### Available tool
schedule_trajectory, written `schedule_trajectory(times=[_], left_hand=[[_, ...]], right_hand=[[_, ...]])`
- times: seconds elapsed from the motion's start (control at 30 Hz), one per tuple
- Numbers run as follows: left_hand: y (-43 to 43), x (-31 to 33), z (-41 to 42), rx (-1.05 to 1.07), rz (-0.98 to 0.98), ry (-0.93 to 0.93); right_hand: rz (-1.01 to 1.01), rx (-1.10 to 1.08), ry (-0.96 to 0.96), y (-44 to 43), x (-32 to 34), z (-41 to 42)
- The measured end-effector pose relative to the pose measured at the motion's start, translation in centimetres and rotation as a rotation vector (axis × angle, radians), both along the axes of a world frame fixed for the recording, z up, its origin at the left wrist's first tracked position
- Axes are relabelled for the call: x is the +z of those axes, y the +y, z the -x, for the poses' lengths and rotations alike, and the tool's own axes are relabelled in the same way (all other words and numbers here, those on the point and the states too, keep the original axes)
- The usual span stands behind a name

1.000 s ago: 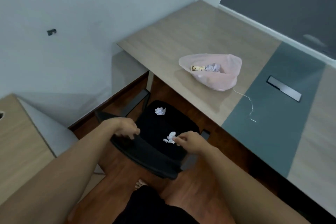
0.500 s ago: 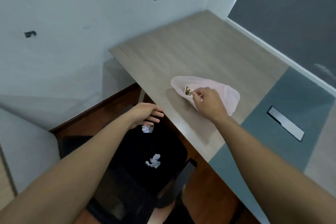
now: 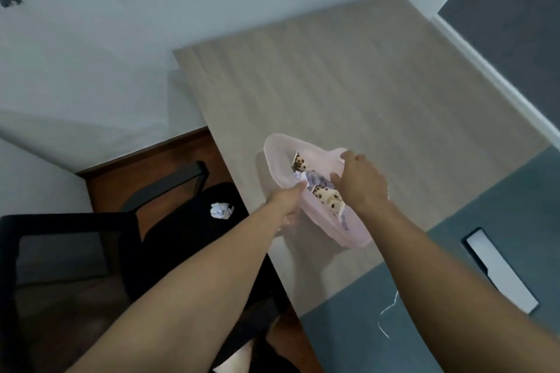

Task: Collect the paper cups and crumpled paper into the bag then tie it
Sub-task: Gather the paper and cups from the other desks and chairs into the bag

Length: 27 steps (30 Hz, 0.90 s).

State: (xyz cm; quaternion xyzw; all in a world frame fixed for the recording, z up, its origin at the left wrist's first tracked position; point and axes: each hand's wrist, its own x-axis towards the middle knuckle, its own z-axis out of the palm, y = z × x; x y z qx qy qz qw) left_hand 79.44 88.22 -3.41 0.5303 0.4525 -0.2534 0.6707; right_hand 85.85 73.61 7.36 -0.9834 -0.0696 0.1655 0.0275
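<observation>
Desk (image 3: pixel 348 76) (wood, grey inlay) against white wall (image 3: pixel 121 39)

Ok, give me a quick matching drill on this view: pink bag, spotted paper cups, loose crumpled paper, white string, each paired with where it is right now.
Things:
1. pink bag
2. spotted paper cups
3. crumpled paper
4. white string

Places:
A. lying on the black chair seat
B. inside the bag
C. on the grey-green part of the desk, near the right forearm
D. on the wooden part of the desk, with the left hand at its near edge and the right hand at its mouth

Pairs: 1-D, 2-B, 3-A, 4-C
</observation>
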Motion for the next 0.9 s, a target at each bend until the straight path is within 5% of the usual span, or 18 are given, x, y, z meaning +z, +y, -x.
schedule_trajectory(times=[0.2,0.53,0.9], left_hand=[[0.6,-1.5,-0.9,0.248,-0.22,-0.119],[15.3,7.0,8.6,0.431,-0.168,-0.479],[30.0,8.6,19.9,0.475,-0.233,-0.425]], right_hand=[[-0.269,-0.034,-0.036,-0.9,-1.4,-1.6],[-0.956,-0.198,0.731,7.1,3.3,0.7],[-1.031,-0.277,0.913,19.9,-2.8,8.9]])
